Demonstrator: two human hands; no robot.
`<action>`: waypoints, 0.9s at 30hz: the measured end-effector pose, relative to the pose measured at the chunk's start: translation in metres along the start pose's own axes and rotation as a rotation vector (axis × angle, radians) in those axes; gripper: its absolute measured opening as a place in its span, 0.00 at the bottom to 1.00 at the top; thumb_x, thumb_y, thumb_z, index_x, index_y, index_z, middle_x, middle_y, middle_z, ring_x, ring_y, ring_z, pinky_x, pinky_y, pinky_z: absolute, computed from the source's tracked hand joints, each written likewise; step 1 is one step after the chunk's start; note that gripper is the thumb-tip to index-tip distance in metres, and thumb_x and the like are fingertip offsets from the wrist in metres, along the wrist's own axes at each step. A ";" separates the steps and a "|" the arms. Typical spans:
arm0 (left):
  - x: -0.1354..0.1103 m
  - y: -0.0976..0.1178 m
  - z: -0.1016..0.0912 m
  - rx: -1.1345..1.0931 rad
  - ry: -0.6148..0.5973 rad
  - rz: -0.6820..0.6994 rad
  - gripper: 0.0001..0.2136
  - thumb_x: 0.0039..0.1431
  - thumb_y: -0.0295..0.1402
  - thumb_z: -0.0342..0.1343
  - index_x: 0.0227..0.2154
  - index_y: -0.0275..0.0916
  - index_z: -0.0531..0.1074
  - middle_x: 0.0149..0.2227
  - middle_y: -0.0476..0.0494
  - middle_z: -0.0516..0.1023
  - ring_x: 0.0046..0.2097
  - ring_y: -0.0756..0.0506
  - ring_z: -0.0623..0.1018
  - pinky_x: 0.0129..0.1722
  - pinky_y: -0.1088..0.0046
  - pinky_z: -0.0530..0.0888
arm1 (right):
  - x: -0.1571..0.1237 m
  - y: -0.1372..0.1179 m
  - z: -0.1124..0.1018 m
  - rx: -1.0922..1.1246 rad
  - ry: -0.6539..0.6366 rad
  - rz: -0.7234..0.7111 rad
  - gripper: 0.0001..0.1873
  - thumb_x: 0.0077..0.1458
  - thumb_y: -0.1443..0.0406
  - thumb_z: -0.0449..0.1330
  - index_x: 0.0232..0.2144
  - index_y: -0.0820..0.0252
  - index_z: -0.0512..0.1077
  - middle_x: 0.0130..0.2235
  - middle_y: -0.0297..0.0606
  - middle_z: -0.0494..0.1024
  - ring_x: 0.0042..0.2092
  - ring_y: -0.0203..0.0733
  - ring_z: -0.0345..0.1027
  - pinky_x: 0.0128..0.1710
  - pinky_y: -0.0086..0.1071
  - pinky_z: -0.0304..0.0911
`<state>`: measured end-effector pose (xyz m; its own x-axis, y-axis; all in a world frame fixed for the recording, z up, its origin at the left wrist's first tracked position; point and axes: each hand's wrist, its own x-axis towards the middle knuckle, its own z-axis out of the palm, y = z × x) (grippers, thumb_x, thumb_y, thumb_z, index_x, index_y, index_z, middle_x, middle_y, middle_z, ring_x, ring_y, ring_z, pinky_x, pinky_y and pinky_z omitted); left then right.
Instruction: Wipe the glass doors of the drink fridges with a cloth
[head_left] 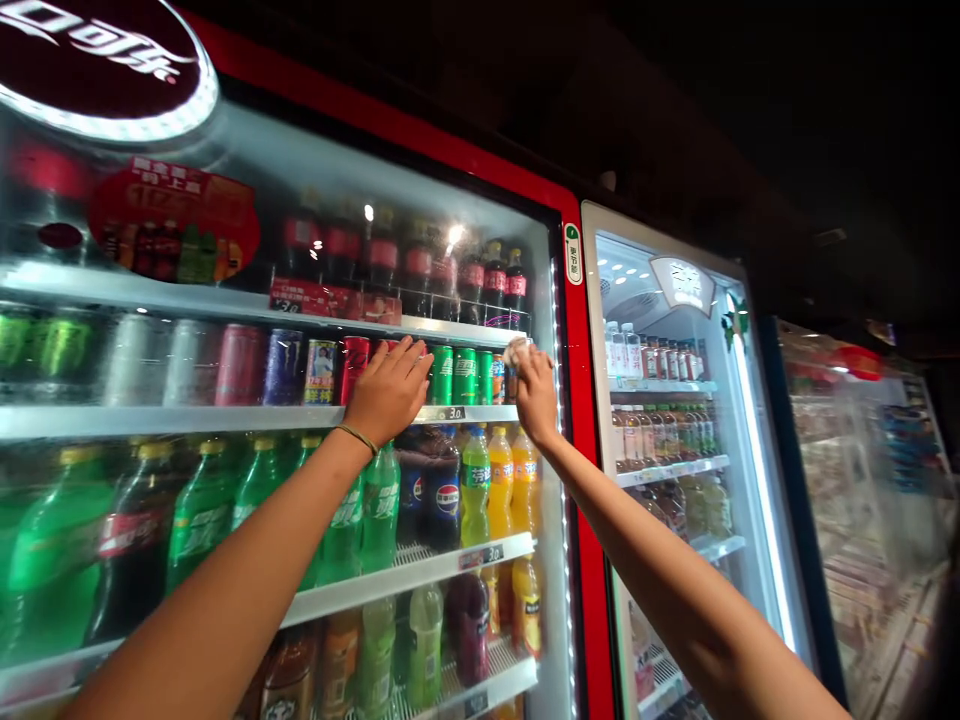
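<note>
Red drinks cooler, glass door closed, partly misted on the left side. Left hand: open, fingers together, palm flat against the glass at the level of the can shelf; thin bracelet on the wrist. Right hand: fingers closed around a small pale wad, cloth or tissue, which of the two cannot be told; the wad is pressed to the glass near the door's right edge, just beside the red frame and level with the can shelf. The hands are near each other, not touching. Behind the glass, top shelf: dark cola bottles. Second shelf: assorted cans, green cans between the two hands. Third shelf: green bottles, a Pepsi bottle, orange bottles. Bottom shelf: mixed bottles, labels unclear. Above the door at left: round lit sign. To the right of the red frame: white-lit cooler, door shut, holding rows of smaller bottles.
</note>
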<state>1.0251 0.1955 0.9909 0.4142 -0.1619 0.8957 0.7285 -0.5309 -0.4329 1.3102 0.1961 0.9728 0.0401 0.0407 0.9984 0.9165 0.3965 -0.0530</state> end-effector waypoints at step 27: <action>-0.058 -0.071 -0.069 0.209 0.000 0.031 0.23 0.65 0.31 0.52 0.62 0.46 0.72 0.65 0.38 0.73 0.67 0.37 0.70 0.69 0.49 0.65 | 0.011 -0.043 0.014 0.011 -0.057 -0.165 0.32 0.64 0.72 0.49 0.66 0.43 0.67 0.71 0.24 0.62 0.75 0.49 0.47 0.74 0.61 0.51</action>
<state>0.9120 0.1851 0.9764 0.4385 -0.1754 0.8814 0.8125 -0.3419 -0.4722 1.2656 0.1929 0.9858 -0.1339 0.0261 0.9906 0.9045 0.4117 0.1114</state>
